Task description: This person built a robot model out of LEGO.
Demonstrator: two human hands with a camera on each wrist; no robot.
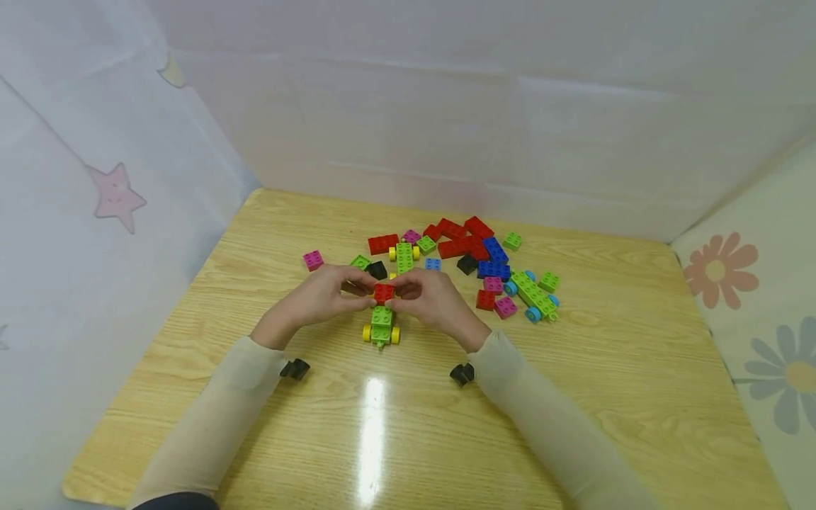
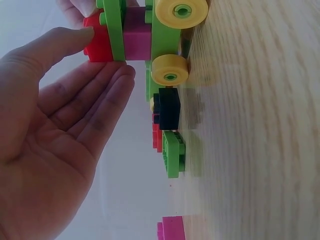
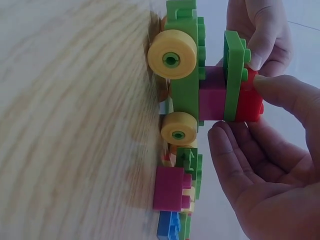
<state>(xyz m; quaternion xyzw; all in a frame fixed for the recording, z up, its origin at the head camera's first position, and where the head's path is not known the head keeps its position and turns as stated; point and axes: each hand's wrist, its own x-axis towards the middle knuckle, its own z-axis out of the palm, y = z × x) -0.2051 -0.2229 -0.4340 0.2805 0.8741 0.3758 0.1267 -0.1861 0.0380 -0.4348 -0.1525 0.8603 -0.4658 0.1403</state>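
A red brick sits on a green plate, which rests on a magenta brick above a green car base with yellow wheels. My left hand pinches the red brick from the left side, thumb nearest me. From the other side my right hand pinches the same brick. In the right wrist view, the right thumb lies against the brick's near face, with the other fingers behind and below it. The wheels stand on the table.
Beyond the hands stands another green car base with yellow wheels. To the right is a green car base with blue wheels. Several red bricks, blue bricks and magenta bricks lie around them. A magenta brick lies far left.
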